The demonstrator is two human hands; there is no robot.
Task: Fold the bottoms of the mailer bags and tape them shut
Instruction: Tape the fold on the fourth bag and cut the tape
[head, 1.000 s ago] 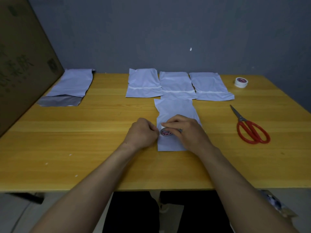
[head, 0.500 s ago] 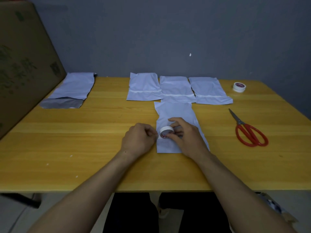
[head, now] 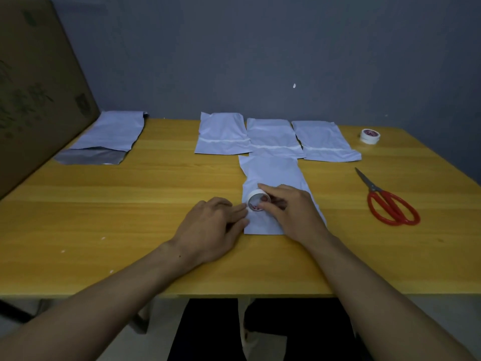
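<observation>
My left hand point(head: 213, 227): fingers nearly straight, tips pressed on the left edge of the mailer bag point(head: 273, 175) on the desk point(head: 130, 217).
My right hand point(head: 294, 212): fingers pinched the tape roll point(head: 256, 201), standing on that bag.
Far row: three taped bags point(head: 273, 136) lay side by side.
</observation>
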